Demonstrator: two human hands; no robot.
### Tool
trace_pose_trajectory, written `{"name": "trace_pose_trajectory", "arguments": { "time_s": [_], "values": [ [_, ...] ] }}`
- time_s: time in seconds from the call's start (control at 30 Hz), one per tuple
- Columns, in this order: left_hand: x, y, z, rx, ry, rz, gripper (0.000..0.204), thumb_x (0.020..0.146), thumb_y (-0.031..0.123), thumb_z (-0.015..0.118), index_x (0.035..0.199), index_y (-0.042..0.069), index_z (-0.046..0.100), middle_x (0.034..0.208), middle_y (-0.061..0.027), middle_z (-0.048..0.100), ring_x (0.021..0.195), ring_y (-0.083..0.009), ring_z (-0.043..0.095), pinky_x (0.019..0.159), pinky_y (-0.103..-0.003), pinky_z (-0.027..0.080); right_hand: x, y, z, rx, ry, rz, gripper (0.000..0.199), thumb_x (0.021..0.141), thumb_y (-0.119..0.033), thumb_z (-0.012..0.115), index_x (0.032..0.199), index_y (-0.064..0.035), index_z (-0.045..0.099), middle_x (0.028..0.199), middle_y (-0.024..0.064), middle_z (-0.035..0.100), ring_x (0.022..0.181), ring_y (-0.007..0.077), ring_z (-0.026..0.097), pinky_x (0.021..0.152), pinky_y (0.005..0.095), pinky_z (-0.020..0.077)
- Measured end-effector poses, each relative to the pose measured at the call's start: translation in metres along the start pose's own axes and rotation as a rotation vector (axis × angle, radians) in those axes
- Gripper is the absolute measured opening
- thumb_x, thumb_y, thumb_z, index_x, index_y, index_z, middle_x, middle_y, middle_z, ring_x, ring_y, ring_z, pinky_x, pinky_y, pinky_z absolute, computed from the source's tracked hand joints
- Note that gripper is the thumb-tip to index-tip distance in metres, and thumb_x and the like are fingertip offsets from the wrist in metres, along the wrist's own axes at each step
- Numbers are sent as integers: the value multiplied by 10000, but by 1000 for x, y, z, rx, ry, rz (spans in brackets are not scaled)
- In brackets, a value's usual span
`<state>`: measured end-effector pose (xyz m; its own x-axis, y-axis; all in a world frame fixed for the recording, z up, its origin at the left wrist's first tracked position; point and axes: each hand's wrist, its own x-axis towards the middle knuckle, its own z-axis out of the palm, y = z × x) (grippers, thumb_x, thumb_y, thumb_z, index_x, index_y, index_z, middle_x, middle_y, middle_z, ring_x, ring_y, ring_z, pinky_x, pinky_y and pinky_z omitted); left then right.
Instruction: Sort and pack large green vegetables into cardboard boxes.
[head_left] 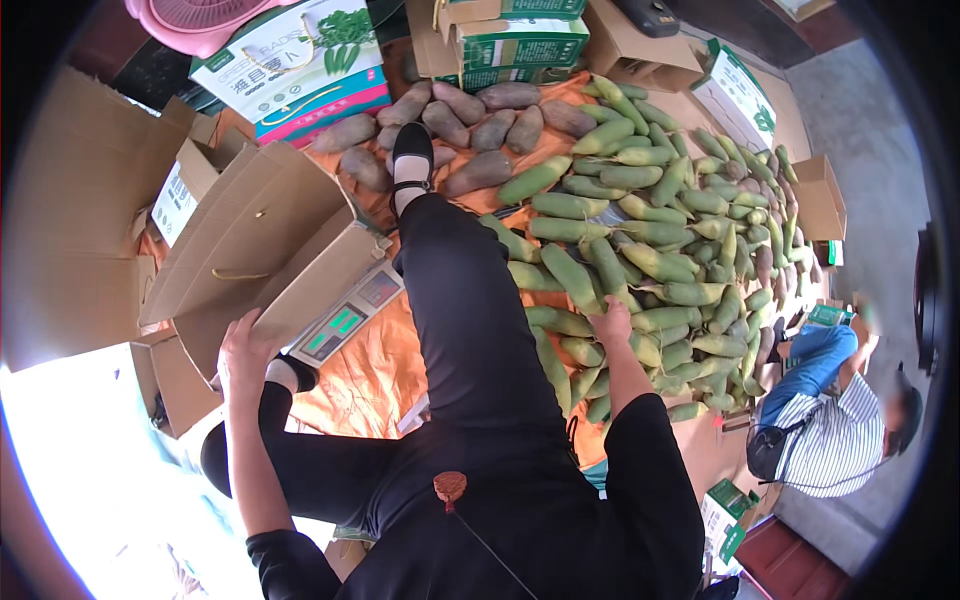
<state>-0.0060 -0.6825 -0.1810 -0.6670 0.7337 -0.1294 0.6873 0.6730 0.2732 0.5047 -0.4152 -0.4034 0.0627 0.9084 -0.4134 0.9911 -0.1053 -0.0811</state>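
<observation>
Green shoots (660, 240) lie heaped on the orange sheet (365, 385), right of the person's outstretched leg. A brown cardboard box (255, 250) rests on the scale (345, 320) at the left. The left hand (243, 352) grips the box's lower edge; it could tip off if pulled. The right hand (612, 322) seems closed on one shoot, though the fingers are hidden, and neighbours may roll.

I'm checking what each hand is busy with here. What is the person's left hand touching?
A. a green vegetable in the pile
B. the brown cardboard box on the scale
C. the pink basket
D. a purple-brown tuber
B: the left hand rests on the edge of the brown cardboard box standing on the scale, while the right hand reaches the green vegetables.
</observation>
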Motion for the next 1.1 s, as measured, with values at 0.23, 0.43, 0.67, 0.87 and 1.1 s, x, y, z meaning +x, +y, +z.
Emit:
{"name": "trace_pose_trajectory", "arguments": {
  "time_s": [0.23, 0.43, 0.67, 0.87, 1.1],
  "values": [
    [2, -27, 14, 62, 59, -20, 209, 722, 99, 658, 918, 33, 629, 873, -167, 612, 805, -359, 605, 710, -414, 483, 10, -35, 10, -74, -151, 63, 714, 674, -353, 768, 1288, -198, 439, 1263, 58, 519, 1174, 275, 490, 931, 470, 432],
    [2, -26, 12, 109, 75, 17, 204, 718, 113, 672, 904, 47, 623, 837, -145, 588, 798, -344, 597, 684, -406, 478, 7, -51, 12, -85, -137, 132, 709, 663, -367, 776, 1274, -215, 450, 1252, 27, 523, 1188, 264, 476, 941, 489, 418],
    [-8, -17, 6, 53, 79, -6, 191, 711, 83, 672, 890, 40, 620, 781, -141, 555, 768, -343, 581, 668, -403, 467, 41, -27, 23, 200, -254, 66, 754, 621, -379, 768, 1265, -73, 524, 1168, 142, 618, 1085, 302, 585, 905, 403, 466],
    [-18, -30, 5, 78, 73, -45, 131, 719, 110, 660, 830, 64, 608, 812, -113, 563, 826, -314, 587, 708, -402, 478, 18, -58, -8, 678, -288, 0, 554, 667, -231, 759, 1122, 38, 594, 1019, 156, 655, 914, 231, 637, 787, 326, 497],
    [-8, -27, 15, 81, 91, 35, 168, 720, 110, 663, 866, 63, 597, 832, -125, 574, 821, -336, 586, 694, -416, 486, -18, -172, -170, 331, 113, -810, 587, 658, -192, 751, 1188, -32, 555, 1072, 159, 604, 1011, 321, 558, 888, 399, 431]
  ]
}}
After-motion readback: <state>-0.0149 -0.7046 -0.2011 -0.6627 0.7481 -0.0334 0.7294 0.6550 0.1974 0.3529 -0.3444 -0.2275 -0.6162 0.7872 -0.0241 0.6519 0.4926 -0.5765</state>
